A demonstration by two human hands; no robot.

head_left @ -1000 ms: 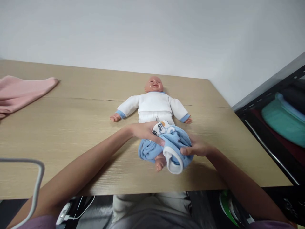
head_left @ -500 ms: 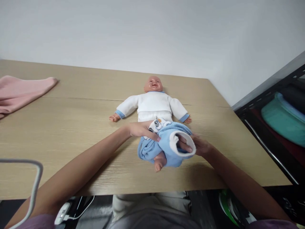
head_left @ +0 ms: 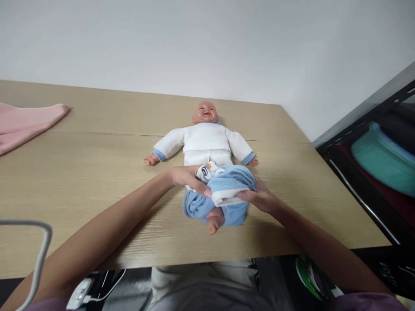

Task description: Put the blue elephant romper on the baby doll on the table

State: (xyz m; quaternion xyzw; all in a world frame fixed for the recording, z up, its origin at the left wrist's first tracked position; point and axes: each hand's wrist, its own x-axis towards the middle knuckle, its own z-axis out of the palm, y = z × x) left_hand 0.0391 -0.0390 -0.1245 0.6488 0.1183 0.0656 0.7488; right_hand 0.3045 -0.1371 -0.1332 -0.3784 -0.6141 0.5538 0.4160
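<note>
A baby doll (head_left: 206, 137) lies on its back, head away from me, in a white top with blue cuffs. Bunched blue pants (head_left: 231, 179) with white trim and a printed cartoon face cover its lower body. One bare doll foot (head_left: 214, 220) pokes out below the cloth. On the left side of the pants, my left hand (head_left: 189, 179) grips the fabric, thumb on top. My right hand (head_left: 261, 196) pinches the white cuff (head_left: 228, 197) at the right side. The doll's other foot is hidden.
A pink cloth (head_left: 29, 123) lies on the wooden table (head_left: 97, 172) at the far left. A grey cable (head_left: 42, 246) curves at the lower left. At the right stands a black rack (head_left: 363, 198) with a teal item (head_left: 385, 160).
My right hand has come out of the pant leg opening and now holds the white cuff from outside. The cuff has folded flatter. My left hand keeps its grip.
</note>
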